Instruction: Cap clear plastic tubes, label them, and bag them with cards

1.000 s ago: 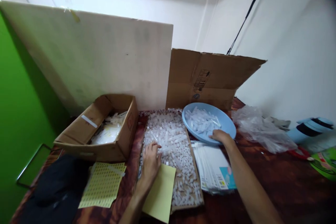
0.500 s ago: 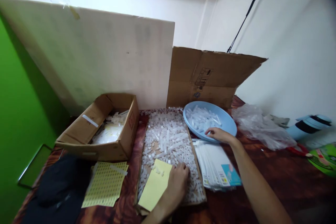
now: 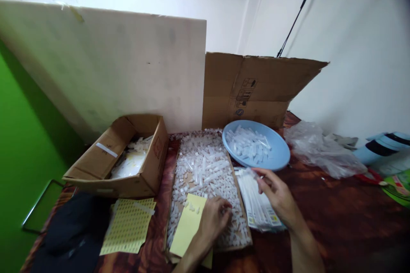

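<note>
My left hand (image 3: pixel 215 217) is curled low over the front of a shallow cardboard tray full of small white plastic pieces (image 3: pixel 235 222). Its fingers are bent together, and whatever they may hold is hidden. Under that wrist lies a yellow card (image 3: pixel 186 232) with a few white pieces on it. My right hand (image 3: pixel 275 194) pinches a small clear plastic tube (image 3: pixel 250 173) above a stack of white printed packets (image 3: pixel 256 204). Just behind it stands a light blue round basin (image 3: pixel 278 153) holding a heap of clear tubes (image 3: pixel 248 143).
An open cardboard box (image 3: pixel 124 187) with white scraps stands at the left. In front of it are a yellow label sheet (image 3: pixel 130 228) and a black cloth-like item (image 3: pixel 72 230). Crumpled clear plastic (image 3: pixel 320 149) and a blue cylinder (image 3: pixel 374 151) lie to the right.
My right hand has drawn back from the basin's front edge toward me, with a clear tube now between its fingers. The left hand stays over the tray, its fingers slightly shifted.
</note>
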The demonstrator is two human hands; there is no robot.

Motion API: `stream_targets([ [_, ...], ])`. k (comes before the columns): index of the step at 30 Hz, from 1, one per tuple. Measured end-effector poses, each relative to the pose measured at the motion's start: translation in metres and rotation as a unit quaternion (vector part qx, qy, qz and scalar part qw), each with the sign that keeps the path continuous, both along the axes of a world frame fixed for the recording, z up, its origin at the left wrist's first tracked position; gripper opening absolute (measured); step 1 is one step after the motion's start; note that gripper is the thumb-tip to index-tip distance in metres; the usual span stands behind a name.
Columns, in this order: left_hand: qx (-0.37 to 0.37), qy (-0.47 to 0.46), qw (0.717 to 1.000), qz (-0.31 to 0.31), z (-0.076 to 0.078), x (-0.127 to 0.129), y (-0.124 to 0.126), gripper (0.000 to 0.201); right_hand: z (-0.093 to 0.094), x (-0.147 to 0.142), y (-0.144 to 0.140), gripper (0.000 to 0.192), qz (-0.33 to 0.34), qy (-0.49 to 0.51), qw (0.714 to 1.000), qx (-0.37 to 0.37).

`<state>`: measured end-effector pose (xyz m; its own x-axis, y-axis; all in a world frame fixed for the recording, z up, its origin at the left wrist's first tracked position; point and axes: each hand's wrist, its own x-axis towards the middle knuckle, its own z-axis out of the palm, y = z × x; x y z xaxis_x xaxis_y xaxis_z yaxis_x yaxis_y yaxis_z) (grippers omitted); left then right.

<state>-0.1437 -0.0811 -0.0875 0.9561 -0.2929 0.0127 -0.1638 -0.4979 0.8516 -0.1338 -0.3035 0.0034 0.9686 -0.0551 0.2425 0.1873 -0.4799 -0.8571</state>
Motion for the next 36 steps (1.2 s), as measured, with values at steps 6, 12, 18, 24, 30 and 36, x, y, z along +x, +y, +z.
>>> stream_targets([
  [6, -0.265, 0.102, 0.950, 0.128, 0.021, 0.003, 0.028, 0.029, -0.029, -0.013, 0.050, 0.026, 0.091, 0.053, 0.994, 0.024],
  [12, -0.217, 0.056, 0.961, 0.163, 0.044, -0.002, 0.059, 0.026, -0.027, -0.016, 0.081, 0.023, 0.141, 0.044, 0.988, 0.048],
  [18, -0.202, -0.008, 0.967, 0.154, 0.056, -0.005, 0.070, 0.020, -0.027, -0.016, 0.090, 0.020, 0.169, 0.038, 0.983, 0.055],
  [24, -0.211, -0.011, 0.968, 0.136, 0.065, -0.007, 0.075, 0.016, -0.032, -0.017, 0.097, 0.019, 0.190, 0.040, 0.978, 0.070],
  [30, -0.195, 0.000, 0.978, 0.078, 0.081, -0.003, 0.082, 0.006, -0.037, -0.027, 0.110, 0.021, 0.164, 0.006, 0.977, 0.133],
  [36, -0.166, -0.012, 0.984, 0.057, 0.087, 0.003, 0.074, 0.007, -0.035, -0.026, 0.112, 0.019, 0.152, -0.026, 0.981, 0.120],
])
